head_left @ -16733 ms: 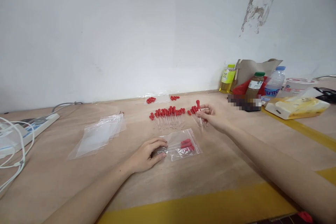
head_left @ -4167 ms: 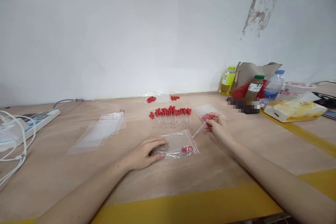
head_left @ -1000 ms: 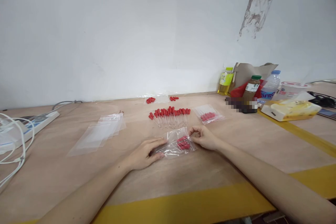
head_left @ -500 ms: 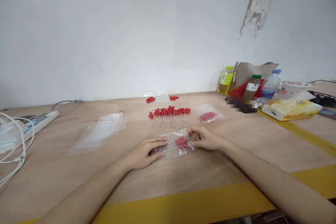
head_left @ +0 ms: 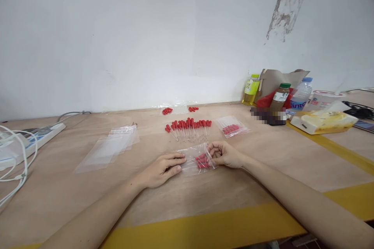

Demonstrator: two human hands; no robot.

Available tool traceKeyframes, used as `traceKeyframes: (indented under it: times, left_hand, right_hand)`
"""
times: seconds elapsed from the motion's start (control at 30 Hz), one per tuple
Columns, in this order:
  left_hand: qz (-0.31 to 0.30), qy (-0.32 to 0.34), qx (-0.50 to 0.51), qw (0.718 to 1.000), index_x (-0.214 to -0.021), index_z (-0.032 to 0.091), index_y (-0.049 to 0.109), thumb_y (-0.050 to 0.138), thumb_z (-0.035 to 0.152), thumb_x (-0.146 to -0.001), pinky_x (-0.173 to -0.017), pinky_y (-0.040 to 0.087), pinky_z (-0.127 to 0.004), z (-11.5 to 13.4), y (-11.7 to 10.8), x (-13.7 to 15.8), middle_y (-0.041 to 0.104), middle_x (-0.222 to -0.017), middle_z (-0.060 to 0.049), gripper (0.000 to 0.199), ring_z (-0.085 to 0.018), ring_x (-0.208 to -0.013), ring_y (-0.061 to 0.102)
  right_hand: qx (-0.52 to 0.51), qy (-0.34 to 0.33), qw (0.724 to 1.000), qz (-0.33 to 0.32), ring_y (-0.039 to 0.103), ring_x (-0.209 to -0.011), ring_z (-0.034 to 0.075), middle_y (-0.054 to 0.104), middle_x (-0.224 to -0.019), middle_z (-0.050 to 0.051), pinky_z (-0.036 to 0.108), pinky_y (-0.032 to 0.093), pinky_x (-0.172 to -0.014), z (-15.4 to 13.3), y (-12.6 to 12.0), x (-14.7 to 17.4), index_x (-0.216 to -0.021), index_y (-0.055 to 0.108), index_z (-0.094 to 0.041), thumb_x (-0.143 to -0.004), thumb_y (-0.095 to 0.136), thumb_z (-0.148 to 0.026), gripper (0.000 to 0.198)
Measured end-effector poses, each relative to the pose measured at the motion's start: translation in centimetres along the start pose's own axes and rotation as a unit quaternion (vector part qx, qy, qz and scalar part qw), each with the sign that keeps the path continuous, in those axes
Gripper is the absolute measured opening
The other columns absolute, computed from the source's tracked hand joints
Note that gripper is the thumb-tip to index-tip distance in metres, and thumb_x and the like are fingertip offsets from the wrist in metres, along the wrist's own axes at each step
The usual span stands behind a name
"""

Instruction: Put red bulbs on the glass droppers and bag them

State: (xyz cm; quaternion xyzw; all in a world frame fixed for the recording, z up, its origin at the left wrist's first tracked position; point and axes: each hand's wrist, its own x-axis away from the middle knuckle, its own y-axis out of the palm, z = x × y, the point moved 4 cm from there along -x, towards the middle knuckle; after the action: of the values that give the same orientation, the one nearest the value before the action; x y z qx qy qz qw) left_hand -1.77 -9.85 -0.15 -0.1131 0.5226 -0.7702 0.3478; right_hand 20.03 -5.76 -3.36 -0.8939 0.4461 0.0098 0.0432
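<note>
A clear zip-lock bag (head_left: 191, 167) lies on the table in front of me, holding several droppers (head_left: 202, 160) with red rubber bulbs and thin clear stems. My left hand (head_left: 164, 169) rests on the table at the bag's left end, thumb and fingers stretched out and apart, fingertips touching the plastic. At the right end, by the bulbs, my right hand (head_left: 223, 154) pinches the bag's edge with curled fingers. Beyond the hands, a row of loose red-bulbed droppers (head_left: 189, 125) is spread out. Another filled bag (head_left: 233, 126) lies to its right.
Flat clear bags (head_left: 112, 146) are fanned out at left, near a power strip (head_left: 43, 138) with white cables. Loose red bulbs (head_left: 167, 111) lie on plastic by the wall. Bottles (head_left: 281, 95) and a tissue pack (head_left: 323, 121) stand at right. Yellow tape (head_left: 204, 227) marks the front edge.
My right fingers have shifted slightly at the bag's right edge, and the droppers inside have spread a little. The left hand stays nearly in place.
</note>
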Motion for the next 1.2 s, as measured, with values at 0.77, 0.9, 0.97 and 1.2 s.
traceKeyframes:
  times: [0.77, 0.9, 0.97, 1.2]
  left_hand:
    - [-0.028, -0.031, -0.051, 0.998, -0.123, 0.029, 0.043, 0.031, 0.037, -0.09, -0.103, 0.022, -0.04, -0.2, 0.1, 0.3, 0.036, -0.134, -0.001, 0.036, -0.019, -0.125, 0.026]
    - [-0.034, -0.02, -0.062, 0.997, -0.125, 0.028, 0.041, 0.035, 0.04, -0.088, -0.103, 0.02, -0.041, -0.3, 0.3, 0.4, 0.034, -0.135, -0.003, 0.039, -0.02, -0.125, 0.026]
    - [-0.03, -0.017, -0.059, 0.998, -0.124, 0.028, 0.042, 0.036, 0.041, -0.087, -0.103, 0.021, -0.04, -0.4, 0.3, 0.4, 0.034, -0.135, -0.003, 0.04, -0.021, -0.125, 0.027]
    - [-0.026, -0.015, -0.056, 0.998, -0.124, 0.029, 0.042, 0.034, 0.038, -0.088, -0.103, 0.021, -0.041, -0.3, 0.2, 0.4, 0.035, -0.135, -0.001, 0.037, -0.021, -0.125, 0.027]
  right_hand:
    - [0.426, 0.074, 0.824, 0.365, 0.056, -0.078, 0.018, 0.06, -0.08, 0.006, 0.026, 0.041, -0.066, -2.6, -6.6, -7.6, -0.074, 0.05, -0.016, -0.063, 0.058, -0.024, 0.015]
    - [0.43, 0.129, 0.803, 0.393, 0.056, -0.084, 0.025, 0.059, -0.088, 0.014, 0.032, 0.042, -0.066, -1.8, -6.1, -9.1, -0.089, 0.048, -0.014, -0.064, 0.056, -0.02, 0.027]
    - [0.425, 0.153, 0.799, 0.396, 0.056, -0.085, 0.027, 0.058, -0.09, 0.017, 0.034, 0.042, -0.066, -1.6, -5.9, -9.4, -0.094, 0.046, -0.013, -0.064, 0.056, -0.017, 0.031]
    - [0.403, 0.121, 0.834, 0.356, 0.056, -0.081, 0.024, 0.058, -0.087, 0.017, 0.03, 0.042, -0.065, -3.3, -5.9, -8.5, -0.106, 0.041, -0.008, -0.069, 0.05, -0.014, 0.038]
